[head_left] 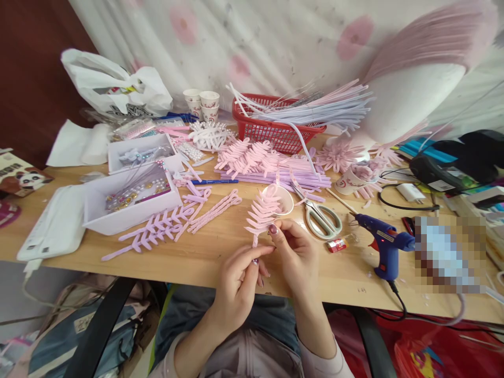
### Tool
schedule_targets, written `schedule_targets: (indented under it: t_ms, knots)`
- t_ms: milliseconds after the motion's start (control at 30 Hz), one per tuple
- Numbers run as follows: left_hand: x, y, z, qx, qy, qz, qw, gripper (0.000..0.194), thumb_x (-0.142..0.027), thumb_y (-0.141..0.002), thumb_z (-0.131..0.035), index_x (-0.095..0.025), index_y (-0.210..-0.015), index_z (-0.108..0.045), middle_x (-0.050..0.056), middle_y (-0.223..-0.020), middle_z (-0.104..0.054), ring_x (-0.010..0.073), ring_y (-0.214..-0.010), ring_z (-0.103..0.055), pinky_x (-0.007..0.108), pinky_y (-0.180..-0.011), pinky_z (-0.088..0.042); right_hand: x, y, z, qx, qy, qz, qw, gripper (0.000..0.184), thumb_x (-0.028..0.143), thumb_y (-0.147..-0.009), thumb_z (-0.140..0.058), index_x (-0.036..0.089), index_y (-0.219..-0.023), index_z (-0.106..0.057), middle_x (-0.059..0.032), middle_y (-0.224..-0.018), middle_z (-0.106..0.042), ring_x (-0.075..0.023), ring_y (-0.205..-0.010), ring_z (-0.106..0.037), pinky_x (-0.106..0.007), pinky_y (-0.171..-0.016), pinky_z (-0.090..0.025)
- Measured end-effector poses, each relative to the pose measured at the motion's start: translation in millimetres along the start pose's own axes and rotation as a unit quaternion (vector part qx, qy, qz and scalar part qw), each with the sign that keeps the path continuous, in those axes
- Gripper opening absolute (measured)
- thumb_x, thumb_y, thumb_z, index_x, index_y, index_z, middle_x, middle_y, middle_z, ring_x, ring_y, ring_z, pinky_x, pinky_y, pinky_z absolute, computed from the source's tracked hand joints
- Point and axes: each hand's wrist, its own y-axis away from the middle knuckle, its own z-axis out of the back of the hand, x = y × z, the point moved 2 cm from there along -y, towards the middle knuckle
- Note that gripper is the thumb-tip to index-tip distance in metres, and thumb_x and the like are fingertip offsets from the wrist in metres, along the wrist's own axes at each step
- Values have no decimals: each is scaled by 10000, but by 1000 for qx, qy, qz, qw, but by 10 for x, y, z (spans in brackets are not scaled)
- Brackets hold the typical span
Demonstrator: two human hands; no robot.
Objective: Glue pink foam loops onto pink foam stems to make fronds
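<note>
A pink pipe-cleaner leaf (263,212) with paired side fronds stands upright between my hands, above the table's front edge. My left hand (241,275) is closed around its twisted stem at the bottom. At the leaf's lower right, my right hand (296,252) pinches the tip of a side frond between thumb and finger. Just behind the leaf is a white paper cup (284,200), partly covered by it. Finished-looking purple pipe-cleaner leaves (157,228) and twisted pink pipe-cleaner strands (214,211) lie to the left.
Scissors (323,218) and a blue hot glue gun (384,241) lie on the right. A pile of pink leaves (252,157) sits before a red basket (268,131) of pipe cleaners. White boxes (129,220) with beaded pieces and a white power bank (55,220) are at left.
</note>
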Motion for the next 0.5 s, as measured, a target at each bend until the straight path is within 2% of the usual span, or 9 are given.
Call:
schedule_targets:
  t_ms: [500]
  knots:
    - [0, -4, 3, -9, 15, 8, 1000, 313, -151, -968, -457, -213, -1074, -744, 25, -763, -634, 124, -584, -585, 234, -559, -506, 27, 33, -10, 0, 16, 2, 1000, 154, 335, -888, -663, 208, -803, -663, -2, -766, -657, -141, -690, -590, -253, -643, -468]
